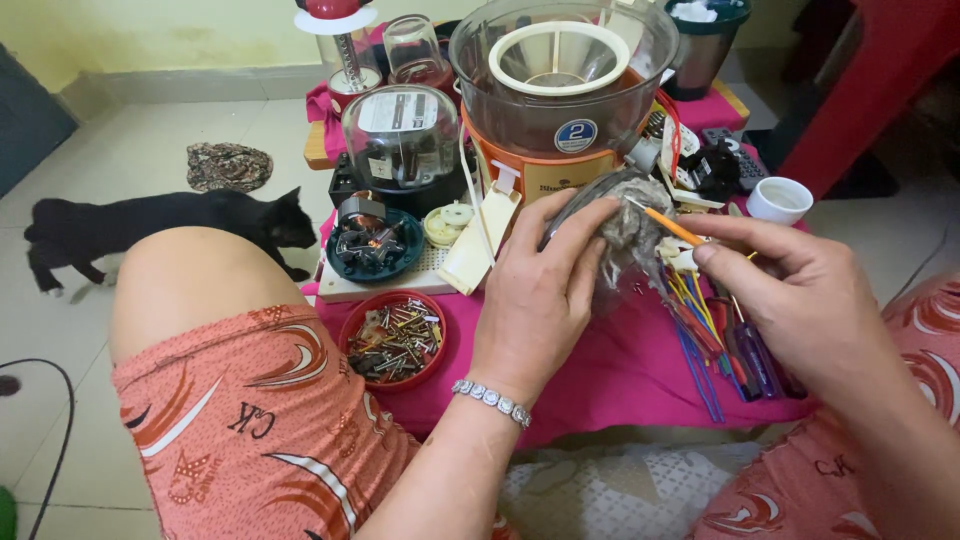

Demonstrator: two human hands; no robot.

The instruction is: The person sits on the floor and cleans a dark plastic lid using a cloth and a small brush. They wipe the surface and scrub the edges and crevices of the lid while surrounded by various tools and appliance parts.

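- Far to the left of the grip, a black cat (pixel 160 228) stands on the pale tiled floor (pixel 130 150), beside a crumpled patterned cloth (pixel 228 165).
- Nearer, left of the holding hand, a round red dish of mixed screws and small metal parts (pixel 394 338) sits on the magenta cloth-covered low table (pixel 610 375), with a dark teal bowl of metal pieces (pixel 373 246) just beyond it.
- The left hand (pixel 540 290) is clasped around a dusty grey, lint-coated motor part (pixel 628 228), fingers curled over its top and left side, holding it above the table in front of the orange appliance base with a clear plastic bowl (pixel 560 90).
- The part looks rigid and fairly heavy under soft, loose fluff; I judge its solid body the safest place to hold, not the thin coloured wires (pixel 695 320) trailing beneath it, which seem easy to strain.
- The right hand (pixel 800 300) pinches a slim orange-handled tool (pixel 672 227), tip touching the part's right side.
- Right of the grip stands a small white cup (pixel 779 199).
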